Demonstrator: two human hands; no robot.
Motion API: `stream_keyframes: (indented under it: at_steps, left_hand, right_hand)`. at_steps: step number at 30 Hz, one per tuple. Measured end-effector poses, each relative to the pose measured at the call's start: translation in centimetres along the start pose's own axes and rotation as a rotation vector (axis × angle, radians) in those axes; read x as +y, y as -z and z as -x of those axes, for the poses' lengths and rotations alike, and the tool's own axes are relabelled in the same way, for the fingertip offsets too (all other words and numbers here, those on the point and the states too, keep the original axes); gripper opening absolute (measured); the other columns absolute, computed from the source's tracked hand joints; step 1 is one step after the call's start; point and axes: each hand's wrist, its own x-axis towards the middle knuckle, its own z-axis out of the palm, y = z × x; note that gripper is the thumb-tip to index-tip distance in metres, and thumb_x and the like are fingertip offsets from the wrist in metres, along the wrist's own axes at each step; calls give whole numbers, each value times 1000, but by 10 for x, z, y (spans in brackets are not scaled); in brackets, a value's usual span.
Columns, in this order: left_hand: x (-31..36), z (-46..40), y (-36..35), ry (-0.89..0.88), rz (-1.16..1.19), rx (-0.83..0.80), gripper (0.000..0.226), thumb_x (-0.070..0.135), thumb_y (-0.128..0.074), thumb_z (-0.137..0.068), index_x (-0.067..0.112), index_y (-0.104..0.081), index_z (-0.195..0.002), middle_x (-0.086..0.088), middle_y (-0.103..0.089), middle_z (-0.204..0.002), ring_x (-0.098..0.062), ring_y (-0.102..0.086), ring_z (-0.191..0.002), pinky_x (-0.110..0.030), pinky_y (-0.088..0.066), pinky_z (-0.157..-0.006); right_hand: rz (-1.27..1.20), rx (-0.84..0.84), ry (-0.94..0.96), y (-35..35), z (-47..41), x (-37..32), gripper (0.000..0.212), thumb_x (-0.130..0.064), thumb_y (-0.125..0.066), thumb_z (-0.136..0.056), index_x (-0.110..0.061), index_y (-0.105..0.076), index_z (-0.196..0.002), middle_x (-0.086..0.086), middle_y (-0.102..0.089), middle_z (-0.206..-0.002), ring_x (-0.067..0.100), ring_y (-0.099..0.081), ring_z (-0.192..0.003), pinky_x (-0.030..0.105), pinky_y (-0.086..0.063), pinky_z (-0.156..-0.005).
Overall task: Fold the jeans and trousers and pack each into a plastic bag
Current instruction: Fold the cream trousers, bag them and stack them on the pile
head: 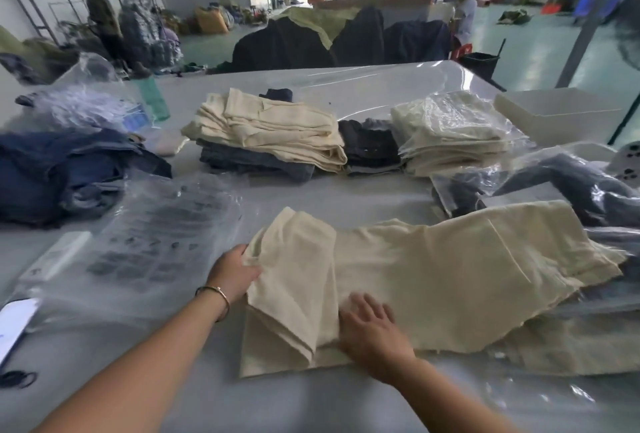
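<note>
Head cam shows the cream trousers lying across the near table, one end folded over. Left hand pinches that folded edge, right hand lies flat and relaxed, pressing the cloth. My worry: the far end overlaps the bagged dark clothes, so another fold could drag them, and the slick plastic bags beside it could let the fold skew
</note>
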Motion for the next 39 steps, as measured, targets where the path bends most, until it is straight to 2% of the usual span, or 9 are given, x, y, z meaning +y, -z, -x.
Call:
stream_keyframes:
  at_steps: [4,9,13,17,20,22,26,30,39]
  left_hand:
    - [-22,-12,43,-24,-380,161,25,14,-60,-83,19,-62,-107,-11,-68,-105,-34,-63,-95,-32,-48,-74]
    - [-47,-2,42,-58,-288,149,44,9,-57,-83,17,-56,-126,-8,-61,-127,-28,-58,-113,-26,-45,-87]
    - [-58,2,69,8,-118,347,14,20,-65,-81,12,-62,-93,-11,-69,-92,-33,-63,-89,-32,-44,-67]
    - [-65,-9,126,18,-119,531,14,24,-62,-86,10,-58,-85,-16,-66,-88,-36,-59,-83,-33,-37,-63]
    - [-77,-20,172,70,-137,691,16,21,-58,-90,7,-60,-95,-23,-65,-99,-41,-57,-91,-36,-36,-69]
    - [-93,-22,196,133,-182,751,20,19,-57,-91,5,-62,-105,-24,-65,-106,-43,-57,-97,-38,-40,-74]
    - [-132,-16,212,271,-255,704,27,14,-56,-92,4,-60,-117,-26,-62,-115,-43,-57,-104,-42,-44,-86]
    - [-169,-18,205,335,-165,638,26,16,-56,-92,5,-61,-115,-25,-63,-115,-42,-57,-105,-39,-43,-83]
    - [-236,-3,212,380,179,351,48,20,-69,-73,17,-58,-119,-5,-64,-113,-25,-61,-100,-32,-46,-83]
  right_hand:
    - [83,21,-17,-14,-12,-20,63,-64,-33,-89,-47,-11,-146,0,7,-161,25,7,-148,54,-1,-114]
    - [-6,122,201,-3,-36,-84,84,-63,-47,-84,-49,8,-146,-4,-1,-161,22,-7,-147,41,-19,-117]
    - [183,154,350,7,-49,-104,92,-60,-56,-83,-45,6,-148,-2,10,-161,23,9,-148,47,-1,-118]
    - [98,27,311,4,-55,-87,109,-67,-64,-71,-42,7,-150,-3,7,-161,19,-1,-148,36,-16,-118]
    - [123,100,340,-1,-44,-75,91,-70,-57,-74,-28,-30,-149,3,-27,-156,22,-33,-141,29,-37,-108]
    - [83,183,358,-5,-38,-74,65,-66,-39,-86,-19,-68,-119,11,-63,-126,29,-65,-109,33,-57,-80]
    - [190,307,366,-13,-34,-83,75,-58,-5,-96,-23,-71,-109,18,-73,-98,34,-72,-82,39,-40,-96]
    - [167,216,280,-5,-45,-111,64,-58,-64,-53,-28,-71,-109,21,-73,-90,37,-72,-73,50,-56,-62]
    - [56,193,620,-28,-68,-255,69,-47,-78,-59,-27,-63,-124,-4,-66,-115,15,-67,-93,19,-54,-67]
